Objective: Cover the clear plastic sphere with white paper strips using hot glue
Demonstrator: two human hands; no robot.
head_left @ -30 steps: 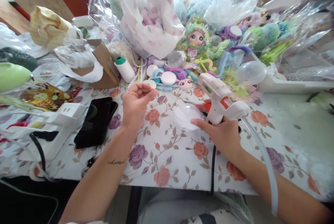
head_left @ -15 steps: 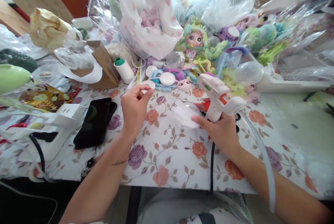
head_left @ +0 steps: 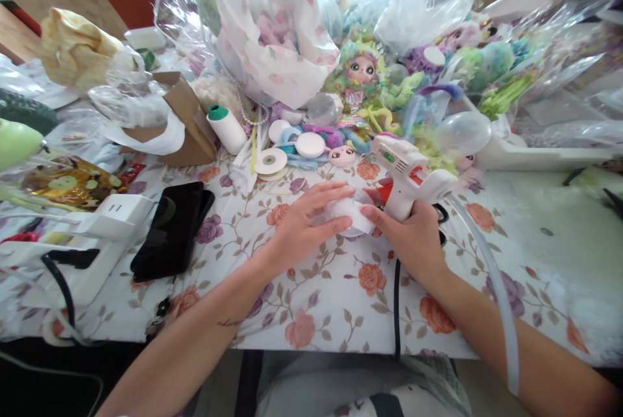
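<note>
My right hand (head_left: 413,238) is closed around the grip of a white hot glue gun (head_left: 403,167), whose orange nozzle end points left. A bendy translucent glue stick (head_left: 491,274) sticks out from its back and curves down over my right forearm. The right thumb rests at the edge of a clear round plastic shell with a white piece (head_left: 357,217) on it. My left hand (head_left: 306,219) holds this shell from the left, fingers along the far side and thumb on the near side. Much of the shell is hidden by the fingers.
Dolls (head_left: 360,73), plastic bags (head_left: 277,73) and white discs (head_left: 310,144) crowd the back. A ribbon spool (head_left: 263,161), thread cone (head_left: 228,131), black phone (head_left: 168,229) and power strip (head_left: 87,268) lie left. A black cord (head_left: 398,313) crosses the front table edge.
My left hand has moved right and down from beside the white spool to the plastic shell, its pinch opening into a wider hold. The glue gun and right hand have barely moved.
</note>
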